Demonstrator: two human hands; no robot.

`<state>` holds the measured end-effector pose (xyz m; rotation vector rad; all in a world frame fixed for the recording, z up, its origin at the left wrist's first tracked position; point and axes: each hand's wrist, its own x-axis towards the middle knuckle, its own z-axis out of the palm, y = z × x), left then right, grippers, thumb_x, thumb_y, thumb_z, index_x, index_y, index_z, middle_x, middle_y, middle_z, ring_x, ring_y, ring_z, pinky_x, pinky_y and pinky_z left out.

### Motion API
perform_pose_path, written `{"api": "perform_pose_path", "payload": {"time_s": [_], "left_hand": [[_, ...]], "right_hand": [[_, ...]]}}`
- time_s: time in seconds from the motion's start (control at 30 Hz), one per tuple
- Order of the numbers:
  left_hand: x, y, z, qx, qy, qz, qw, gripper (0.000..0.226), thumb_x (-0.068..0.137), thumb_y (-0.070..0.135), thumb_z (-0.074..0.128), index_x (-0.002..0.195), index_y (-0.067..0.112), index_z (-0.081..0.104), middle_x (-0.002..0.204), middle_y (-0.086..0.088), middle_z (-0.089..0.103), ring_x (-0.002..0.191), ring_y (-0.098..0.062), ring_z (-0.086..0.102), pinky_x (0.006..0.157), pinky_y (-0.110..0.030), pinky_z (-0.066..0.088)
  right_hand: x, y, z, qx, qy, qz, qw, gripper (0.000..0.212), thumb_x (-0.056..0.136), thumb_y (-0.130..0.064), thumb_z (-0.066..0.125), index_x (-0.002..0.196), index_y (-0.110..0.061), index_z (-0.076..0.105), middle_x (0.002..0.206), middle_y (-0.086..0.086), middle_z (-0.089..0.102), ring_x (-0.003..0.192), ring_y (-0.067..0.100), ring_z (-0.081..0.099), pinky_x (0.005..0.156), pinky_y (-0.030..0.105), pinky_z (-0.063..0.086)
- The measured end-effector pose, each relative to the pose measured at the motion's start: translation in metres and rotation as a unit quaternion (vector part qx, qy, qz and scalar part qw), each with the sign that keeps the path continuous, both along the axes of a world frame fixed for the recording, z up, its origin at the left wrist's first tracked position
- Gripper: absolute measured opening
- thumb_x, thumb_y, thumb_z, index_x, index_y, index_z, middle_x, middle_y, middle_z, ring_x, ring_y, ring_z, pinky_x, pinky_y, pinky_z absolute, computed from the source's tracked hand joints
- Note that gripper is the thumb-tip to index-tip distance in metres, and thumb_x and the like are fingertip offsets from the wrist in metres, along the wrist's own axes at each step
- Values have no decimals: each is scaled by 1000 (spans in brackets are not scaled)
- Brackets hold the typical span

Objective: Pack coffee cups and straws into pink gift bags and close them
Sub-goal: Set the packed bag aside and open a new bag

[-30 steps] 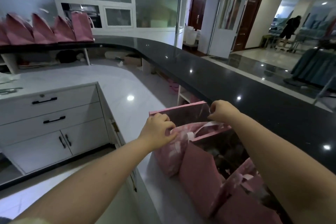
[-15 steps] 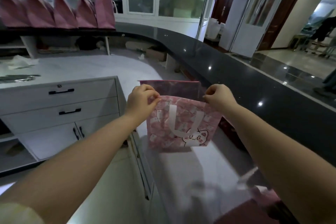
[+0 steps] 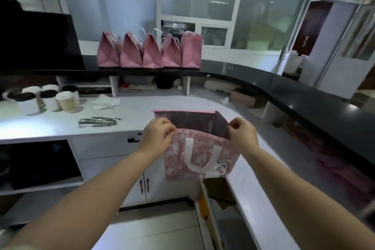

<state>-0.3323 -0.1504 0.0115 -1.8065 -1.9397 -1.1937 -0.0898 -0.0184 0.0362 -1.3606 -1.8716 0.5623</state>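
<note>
I hold a pink gift bag (image 3: 199, 156) with a white handle and a cartoon animal print up in the air in front of me, its mouth pulled open. My left hand (image 3: 157, 135) pinches the near rim at its left corner. My right hand (image 3: 242, 135) pinches the same rim at its right corner. Several lidded coffee cups (image 3: 48, 98) stand on the white counter (image 3: 142, 107) at the left. A bundle of wrapped straws (image 3: 99, 122) lies on that counter near its front edge. Several closed pink bags (image 3: 150, 51) stand in a row on the black upper ledge.
A dark curved counter top (image 3: 304, 95) runs along the right. A crumpled white tissue (image 3: 103, 102) lies by the cups. White drawers and cupboard doors (image 3: 113, 148) sit below the counter, and an open drawer (image 3: 207, 205) sticks out low at the right. A black monitor (image 3: 38, 40) stands far left.
I lifted the bag off the pile at the right and carried it leftward as my view turned left. Cups, straws and the row of bags came into view.
</note>
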Motion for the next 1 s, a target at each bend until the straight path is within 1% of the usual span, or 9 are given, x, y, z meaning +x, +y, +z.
{"api": "perform_pose_path", "payload": {"time_s": [0.2,0.3,0.37,0.43,0.57,0.7,0.83,0.9,1.0], "left_hand": [[-97,32,0,-12,-16,45,999,6,80,8,75,85,11,76,90,-4,67,86,-28,59,77,-40,50],[-141,57,-2,-24,-15,58,998,7,83,7,72,89,10,75,93,-4,65,91,-25,57,81,-35,47],[-169,78,-5,-29,-22,73,997,10,85,6,69,92,10,75,96,-3,64,95,-22,55,83,-29,43],[-197,102,-8,-35,-33,95,994,14,86,4,67,94,11,74,98,-1,63,98,-18,53,85,-25,40],[-253,155,-10,-52,-29,129,990,15,86,4,66,95,12,74,99,0,62,99,-17,53,86,-24,40],[-304,213,0,-72,-26,164,984,13,88,10,66,98,14,73,102,0,62,100,-17,53,85,-25,41],[-347,263,3,-94,-18,180,979,15,88,10,65,100,13,73,104,-1,62,103,-19,52,86,-25,38],[-362,279,-2,-100,-22,191,976,14,88,11,66,99,14,73,103,-1,62,102,-19,52,85,-24,36],[-380,295,-11,-120,-15,203,972,13,87,14,67,98,17,74,101,1,64,101,-20,53,85,-27,40]], "right_hand": [[-114,60,-6,-13,9,37,999,10,90,-16,56,83,-19,62,77,-9,58,74,15,57,65,33,49],[-167,100,-7,-20,37,58,997,11,89,-14,55,81,-16,62,76,-6,60,73,15,57,60,28,43],[-202,127,-12,-29,51,69,996,11,88,-13,55,80,-15,62,76,-3,61,72,16,57,56,26,39],[-235,156,-18,-47,67,80,993,12,89,-13,54,80,-15,63,77,0,63,72,17,58,56,26,41],[-301,219,-24,-62,80,108,989,15,91,-15,52,78,-17,60,75,1,63,70,19,59,57,30,45],[-361,284,-19,-67,58,120,989,13,91,-17,54,80,-12,58,72,1,59,65,18,54,55,30,41],[-412,337,-22,-68,50,129,988,12,91,-18,55,80,-14,58,69,-5,57,63,11,51,50,21,32],[-431,356,-28,-79,48,135,987,12,91,-17,56,79,-17,58,72,-5,58,63,8,50,50,20,33],[-451,376,-36,-103,23,141,984,11,91,-19,58,80,-18,58,76,-1,61,65,13,54,52,26,38]]}}
